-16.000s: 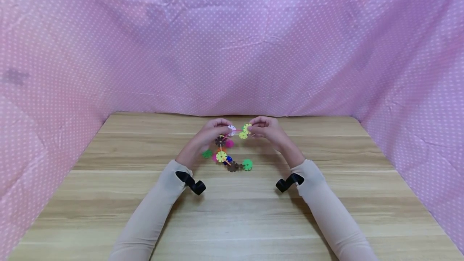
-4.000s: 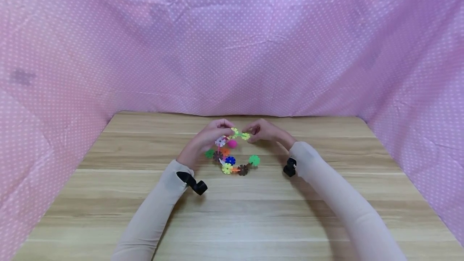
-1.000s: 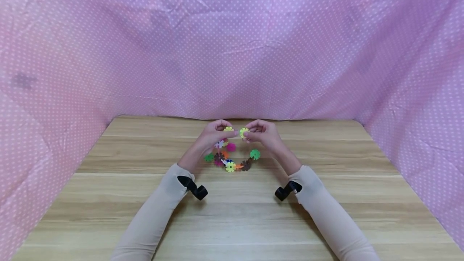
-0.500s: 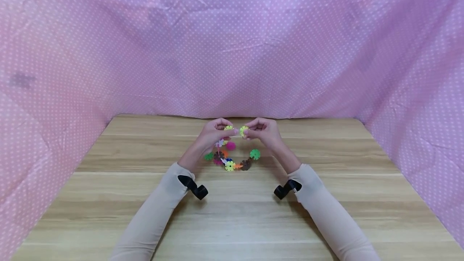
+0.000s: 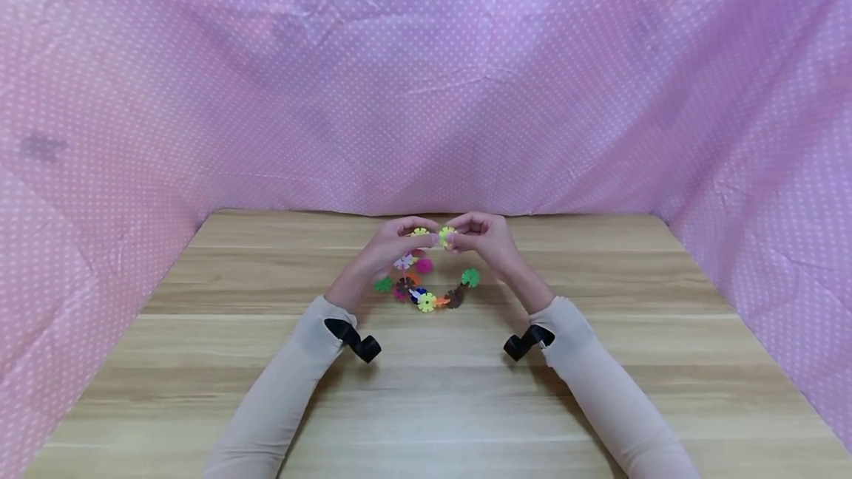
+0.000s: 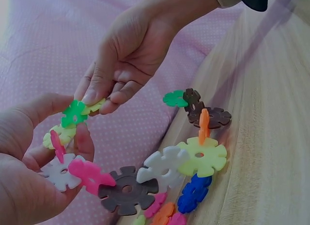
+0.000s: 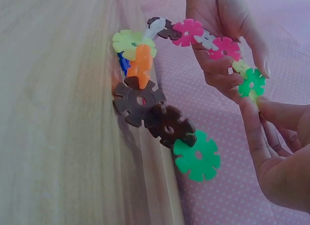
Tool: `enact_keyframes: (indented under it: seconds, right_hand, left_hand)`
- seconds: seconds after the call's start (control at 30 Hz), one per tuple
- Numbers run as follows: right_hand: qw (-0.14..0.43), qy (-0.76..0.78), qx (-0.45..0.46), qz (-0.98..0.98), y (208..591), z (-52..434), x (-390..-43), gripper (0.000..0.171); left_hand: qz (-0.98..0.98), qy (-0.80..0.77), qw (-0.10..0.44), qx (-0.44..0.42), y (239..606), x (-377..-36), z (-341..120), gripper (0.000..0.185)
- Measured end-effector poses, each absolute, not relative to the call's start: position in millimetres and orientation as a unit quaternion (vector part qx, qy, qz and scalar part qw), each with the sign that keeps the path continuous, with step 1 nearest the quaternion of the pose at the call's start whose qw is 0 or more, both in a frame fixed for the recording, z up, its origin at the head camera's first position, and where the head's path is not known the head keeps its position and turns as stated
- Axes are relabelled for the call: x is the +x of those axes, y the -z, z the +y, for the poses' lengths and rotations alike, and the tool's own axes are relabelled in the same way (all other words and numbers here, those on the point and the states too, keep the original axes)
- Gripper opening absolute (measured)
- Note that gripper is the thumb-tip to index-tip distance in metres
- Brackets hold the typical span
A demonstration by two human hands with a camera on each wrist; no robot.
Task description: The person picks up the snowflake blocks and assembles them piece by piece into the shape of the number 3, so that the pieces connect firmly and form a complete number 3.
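"Closer together than a second ago: right hand [image 5: 484, 239] pinching a pale-yellow notched plastic disc [image 6: 94, 106], left hand [image 5: 393, 244] a green notched plastic disc [image 6: 70, 112]."

"And the rest?"

"Multicoloured plastic disc chain [image 6: 155, 167] curves toward the person, over the tabletop [image 5: 426, 405]. I'd keep slots squared, pressing gently."
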State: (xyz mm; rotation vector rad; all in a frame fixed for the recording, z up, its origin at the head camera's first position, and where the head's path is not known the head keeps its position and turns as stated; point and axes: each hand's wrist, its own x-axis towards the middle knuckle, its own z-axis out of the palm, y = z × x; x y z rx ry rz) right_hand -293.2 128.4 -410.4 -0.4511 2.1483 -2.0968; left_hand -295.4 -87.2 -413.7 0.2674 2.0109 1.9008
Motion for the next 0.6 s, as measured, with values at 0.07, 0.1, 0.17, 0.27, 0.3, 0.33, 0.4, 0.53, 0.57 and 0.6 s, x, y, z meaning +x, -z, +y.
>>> enact_keyframes:
  seconds: [0.07, 0.1, 0.17, 0.27, 0.3, 0.33, 0.4, 0.53, 0.57, 0.6]
  right_hand:
    - [0.054, 0.685, -0.146, 0.711, 410.7, 129.1, -293.9, 0.025]
    - [0.057, 0.683, -0.144, 0.713, 411.4, 129.4, -294.3, 0.025]
    - [0.064, 0.677, -0.141, 0.72, 411.6, 129.5, -294.8, 0.024]
    - [0.075, 0.666, -0.137, 0.729, 411.8, 128.6, -294.9, 0.024]
    - [0.079, 0.662, -0.138, 0.732, 412.1, 128.1, -294.9, 0.024]
    - [0.081, 0.658, -0.14, 0.735, 412.0, 127.7, -294.7, 0.024]
    - [0.084, 0.65, -0.148, 0.741, 411.8, 127.5, -294.4, 0.027]
    - [0.089, 0.64, -0.157, 0.747, 411.1, 129.5, -294.0, 0.031]
    - [0.091, 0.638, -0.155, 0.749, 410.8, 130.2, -293.8, 0.031]
    - [0.092, 0.636, -0.152, 0.751, 410.6, 131.0, -293.8, 0.031]
  left_hand:
    - [0.718, -0.664, 0.184, 0.104, 412.6, -295.2, -87.8, 0.034]
    - [0.72, -0.66, 0.184, 0.106, 412.4, -295.1, -88.3, 0.034]
    - [0.726, -0.653, 0.185, 0.113, 411.6, -295.0, -89.4, 0.035]
    - [0.734, -0.642, 0.188, 0.119, 412.1, -295.2, -92.7, 0.035]
    - [0.736, -0.638, 0.191, 0.122, 412.7, -295.4, -94.0, 0.035]
    - [0.737, -0.636, 0.193, 0.125, 413.6, -295.6, -95.6, 0.034]
    - [0.739, -0.63, 0.197, 0.133, 415.3, -295.8, -99.3, 0.034]
    - [0.736, -0.629, 0.207, 0.141, 418.7, -294.8, -109.0, 0.033]
    - [0.739, -0.626, 0.207, 0.14, 418.9, -294.0, -111.8, 0.033]
    - [0.741, -0.624, 0.208, 0.136, 418.9, -293.1, -114.8, 0.033]
